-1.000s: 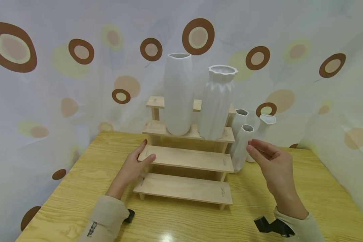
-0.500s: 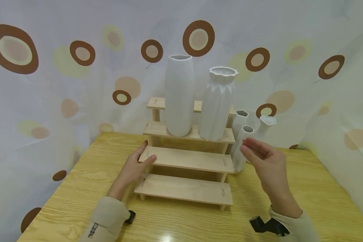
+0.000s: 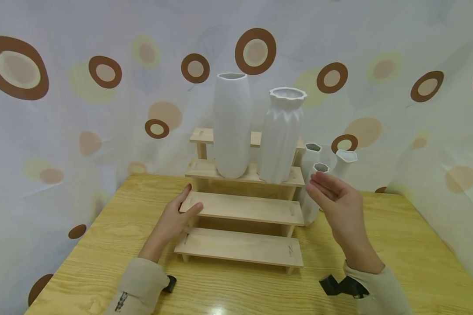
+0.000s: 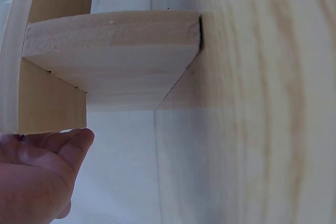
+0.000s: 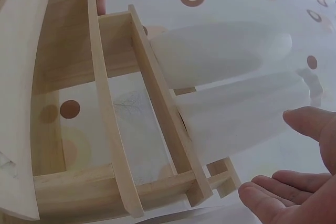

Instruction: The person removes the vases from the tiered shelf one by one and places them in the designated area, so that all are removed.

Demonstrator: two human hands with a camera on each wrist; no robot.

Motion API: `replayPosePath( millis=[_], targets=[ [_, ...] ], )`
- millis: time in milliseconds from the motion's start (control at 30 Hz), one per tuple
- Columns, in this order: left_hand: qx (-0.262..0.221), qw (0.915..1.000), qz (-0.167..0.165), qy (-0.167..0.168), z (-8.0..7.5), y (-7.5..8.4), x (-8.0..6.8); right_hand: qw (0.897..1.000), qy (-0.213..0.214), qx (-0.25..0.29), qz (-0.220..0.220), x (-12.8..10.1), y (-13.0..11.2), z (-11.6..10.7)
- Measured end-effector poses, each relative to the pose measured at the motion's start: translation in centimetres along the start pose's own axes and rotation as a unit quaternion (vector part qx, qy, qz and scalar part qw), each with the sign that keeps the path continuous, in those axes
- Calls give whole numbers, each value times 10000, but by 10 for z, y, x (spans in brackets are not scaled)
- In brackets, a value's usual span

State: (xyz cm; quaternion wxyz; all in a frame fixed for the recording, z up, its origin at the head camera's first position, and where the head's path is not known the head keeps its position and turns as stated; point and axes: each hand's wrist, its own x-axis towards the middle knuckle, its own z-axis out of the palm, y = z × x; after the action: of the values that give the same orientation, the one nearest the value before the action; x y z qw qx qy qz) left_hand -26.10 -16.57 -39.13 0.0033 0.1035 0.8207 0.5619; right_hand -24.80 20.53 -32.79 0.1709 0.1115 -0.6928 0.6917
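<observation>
Frankly, a topple is the main worry: smooth vase (image 3: 231, 127) and ribbed vase (image 3: 281, 140) stand upright on the rack's (image 3: 240, 247) 3rd shelf up, bases v. near its front edge, so a tug or tilt from the L hand (image 3: 175, 216) could prob. tip one. That hand grips the rack's L end, thumb on the 2nd shelf up, other fingers partly hidden, pinching the board. R hand (image 3: 344, 212) holds nothing: fingers close together, slightly bent, thumb apart, tips in front of the short vase (image 3: 310, 212); can't tell if they touch. A careless swing there might knock it into the back vase (image 3: 308, 161) or flared vase (image 3: 340, 166), all 3 on the table (image 3: 114, 245) at the rack's R side. Count: 1 rack w/ 4 shelves; 5 vases, i.e. 2 on it, 3 beside; 2 hands; 2 black clips (image 3: 340, 286), 1 per wrist; 1 table.
</observation>
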Motion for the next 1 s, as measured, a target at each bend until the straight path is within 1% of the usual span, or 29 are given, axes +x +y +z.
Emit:
replayPosePath(
  millis=[200, 333, 433, 567, 633, 767, 1000],
  targets=[
    [17, 10000, -3, 6, -1, 3, -3, 9999, 3, -118, 106, 3, -2, 6],
    [13, 10000, 36, -2, -1, -1, -1, 9998, -41, -184, 85, 4, -2, 9],
    [-27, 10000, 69, 38, -1, -14, 4, 9998, -50, -194, 67, 6, -2, 11],
    [32, 9998, 133, 120, 1, -32, 12, 9998, -8, -188, 72, 8, -2, 14],
    [82, 9997, 160, 148, 1, -36, 13, 9997, 10, -202, 97, 9, -1, 15],
    [66, 9997, 140, 166, 2, -39, 14, 9996, 5, -215, 157, 12, -1, 18],
    [116, 9998, 99, 138, 2, -38, 15, 9994, 82, -311, 86, 16, -1, 19]
  ],
)
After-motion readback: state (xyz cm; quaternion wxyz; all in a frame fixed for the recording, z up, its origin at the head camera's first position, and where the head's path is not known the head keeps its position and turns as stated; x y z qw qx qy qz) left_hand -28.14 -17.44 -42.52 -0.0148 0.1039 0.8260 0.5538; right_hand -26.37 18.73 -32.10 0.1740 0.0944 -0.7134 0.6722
